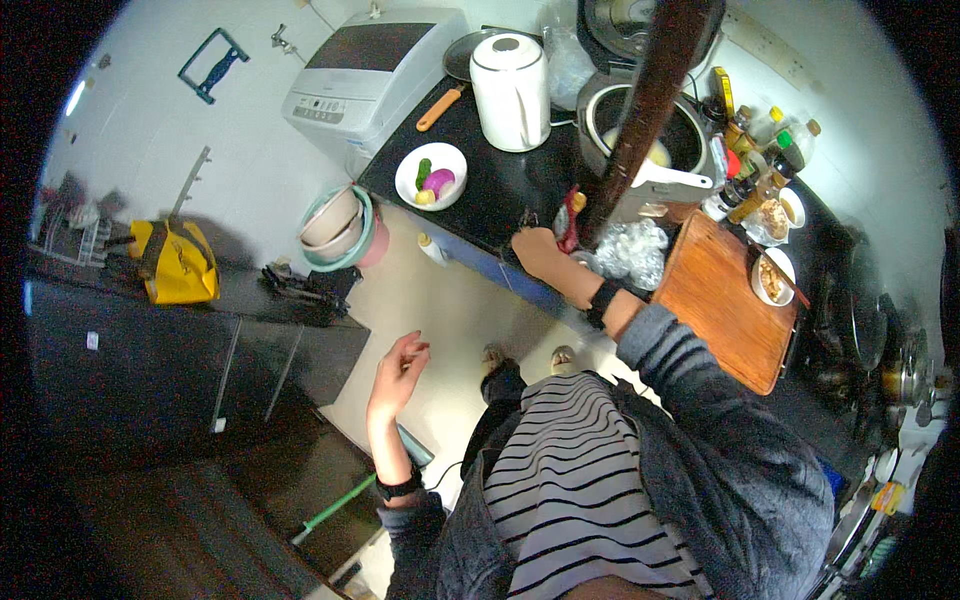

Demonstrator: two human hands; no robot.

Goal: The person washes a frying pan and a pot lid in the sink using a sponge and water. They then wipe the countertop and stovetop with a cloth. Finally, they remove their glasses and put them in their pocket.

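My left hand (402, 365) hangs over the floor, away from the counter. Its fingers are loosely bent and apart, with nothing in them. At the counter's front edge, my right hand (541, 250) is closed, its fingertips turned from view. A small dark thing (529, 219) shows just past its knuckles, too unclear to name. Right beside this hand lies a red packet or bottle (570, 220) with a yellowish top. A crumpled clear plastic bag (632, 250) sits further right. Left of the hand, a white bowl (405, 184) holds a green piece, a purple piece and a yellowish piece.
A white kettle (510, 92) and an open cooker (690, 125) with a white-handled utensil (672, 176) stand behind. A wooden cutting board (725, 300) lies right, by a food bowl (773, 277) and several bottles. A dark brown bar (655, 90) crosses the view. Stacked basins (335, 235) stand left.
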